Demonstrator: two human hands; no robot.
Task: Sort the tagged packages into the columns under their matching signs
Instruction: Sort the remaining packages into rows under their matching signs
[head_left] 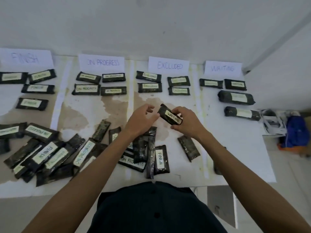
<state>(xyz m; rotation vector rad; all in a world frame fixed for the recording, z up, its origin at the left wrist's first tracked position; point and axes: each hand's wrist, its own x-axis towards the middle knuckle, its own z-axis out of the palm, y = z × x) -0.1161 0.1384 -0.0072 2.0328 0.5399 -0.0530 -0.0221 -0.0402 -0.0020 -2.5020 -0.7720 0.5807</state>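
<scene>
On the head-camera feed I watched the right hand [186, 122] curled round a black plastic-wrapped oblong package with a white tag reading WAITING [170, 116]. It held the package tilted above the white paper-covered table [235, 165], over the near part of the EXCLUDED column. The left hand [141, 121] sat just beside it, thumb tip touching the package's left end, its other fingers loosely curled and off the wrap. Along the far edge stood four white paper signs: the FINISH sign [25, 58], the ON PROGRESS sign [102, 62], the EXCLUDED sign [169, 66] and the WAITING sign [223, 68]. Four tagged black packages lay under each, and the WAITING column's packages [235, 97] were well apart from the held one. An unsorted heap of black packages [50, 153] overlapped at the near left. A smaller cluster [151, 153] lay beneath the forearms, and a single tag-down package [188, 147] lay under the right wrist. A brown stain [116, 106] marked the paper, and a blue bag [296, 133] sat beyond the table's right end.
</scene>
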